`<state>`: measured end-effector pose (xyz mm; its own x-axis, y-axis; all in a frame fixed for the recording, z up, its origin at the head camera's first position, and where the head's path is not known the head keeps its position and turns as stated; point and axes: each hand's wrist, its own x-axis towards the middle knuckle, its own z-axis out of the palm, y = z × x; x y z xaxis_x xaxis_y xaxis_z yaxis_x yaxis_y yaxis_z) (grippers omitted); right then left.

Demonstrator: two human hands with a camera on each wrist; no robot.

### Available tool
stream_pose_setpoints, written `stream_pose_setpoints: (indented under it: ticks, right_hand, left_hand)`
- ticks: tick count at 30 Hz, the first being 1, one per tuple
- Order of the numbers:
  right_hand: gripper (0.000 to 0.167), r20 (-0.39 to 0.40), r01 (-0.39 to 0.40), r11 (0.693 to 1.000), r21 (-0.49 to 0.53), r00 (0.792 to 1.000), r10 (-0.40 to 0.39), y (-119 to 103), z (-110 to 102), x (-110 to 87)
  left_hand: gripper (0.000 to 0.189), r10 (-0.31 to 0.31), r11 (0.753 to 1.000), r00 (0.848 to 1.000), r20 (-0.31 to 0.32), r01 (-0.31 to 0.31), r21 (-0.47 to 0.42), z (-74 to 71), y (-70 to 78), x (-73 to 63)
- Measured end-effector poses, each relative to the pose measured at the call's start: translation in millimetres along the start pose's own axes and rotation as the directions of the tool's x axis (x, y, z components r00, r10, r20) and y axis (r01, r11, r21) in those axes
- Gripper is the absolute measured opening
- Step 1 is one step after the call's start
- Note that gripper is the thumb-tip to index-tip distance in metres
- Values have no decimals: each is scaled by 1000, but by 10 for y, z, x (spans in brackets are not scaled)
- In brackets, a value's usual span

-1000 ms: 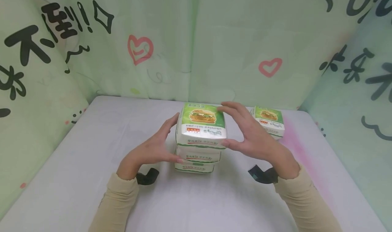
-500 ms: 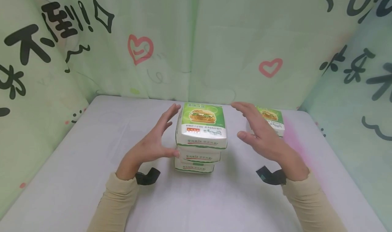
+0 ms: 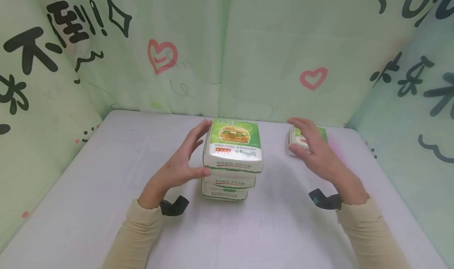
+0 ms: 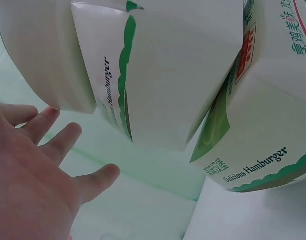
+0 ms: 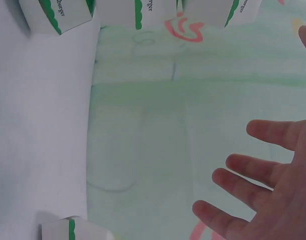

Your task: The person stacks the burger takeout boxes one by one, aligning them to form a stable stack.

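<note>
Three white-and-green paper hamburger boxes stand in a stack mid-table, the top box [image 3: 235, 142] with a burger printed on its lid. Below it, the middle box [image 3: 230, 179] and bottom box [image 3: 224, 193] show only their sides. My left hand [image 3: 177, 164] is at the stack's left side, fingers spread; in the left wrist view a fingertip touches the top box [image 4: 42, 55]. My right hand [image 3: 320, 158] is apart from the stack, fingers extended and holding nothing. In the head view it partly covers a separate hamburger box [image 3: 295, 141] at the back right.
A white cloth with a pink patch covers the table [image 3: 220, 237]. Green printed curtains [image 3: 244, 52] hang behind and along both sides. Black straps [image 3: 175, 206] show at both wrists.
My right hand has left the stack and moved right, now in front of the separate box. The left hand stays beside the stack, its thumb slightly higher. The boxes have hardly moved.
</note>
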<state>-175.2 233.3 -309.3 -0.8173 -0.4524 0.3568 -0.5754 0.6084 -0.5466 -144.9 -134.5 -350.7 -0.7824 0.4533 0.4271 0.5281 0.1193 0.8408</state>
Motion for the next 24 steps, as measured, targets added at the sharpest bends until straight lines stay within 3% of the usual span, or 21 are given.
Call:
stream_pose_setpoints:
  ticks: [8, 24]
  right_hand:
    - [58, 18, -98, 995, -28, 995, 98, 200, -21, 5]
    - [60, 24, -213, 967, -141, 976, 219, 573, -68, -52]
  left_hand:
    - [102, -7, 1000, 1000, -16, 7, -15, 5, -13, 2]
    - [106, -13, 999, 1000, -8, 13, -42, 14, -36, 4]
